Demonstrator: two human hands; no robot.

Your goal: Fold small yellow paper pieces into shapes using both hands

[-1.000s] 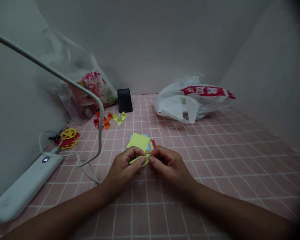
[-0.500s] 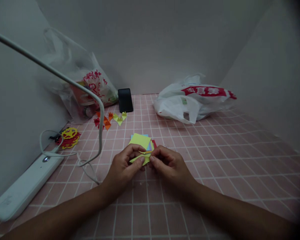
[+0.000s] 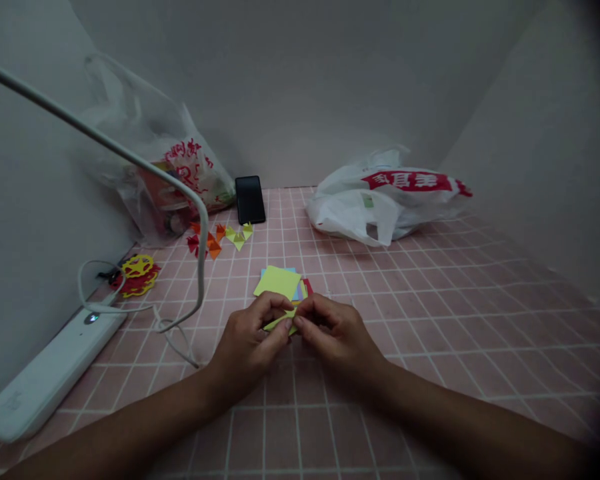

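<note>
Between my hands is a small piece of folded yellow paper (image 3: 278,323), mostly covered by fingers. My left hand (image 3: 255,339) pinches its left side between thumb and fingers. From the other side, my right hand (image 3: 337,333) closes thumb and forefinger on its right end, the fingertips almost meeting the left ones. Just beyond them lies a pile of coloured square paper with a yellow sheet (image 3: 279,281) on top; blue, purple and red edges show beneath. Farther back are several folded paper pieces, orange (image 3: 214,247) and yellow (image 3: 238,240).
A black phone (image 3: 250,200) lies near the back wall, beside a clear plastic bag (image 3: 180,173). A white bag (image 3: 350,213) rests at the back right. At left are a white power bank (image 3: 55,367), red and yellow cutouts (image 3: 139,277) and a thick white cable (image 3: 203,253).
My right fingers have shifted slightly left along the folded yellow paper, closer to my left fingertips. Less of the paper shows now.
</note>
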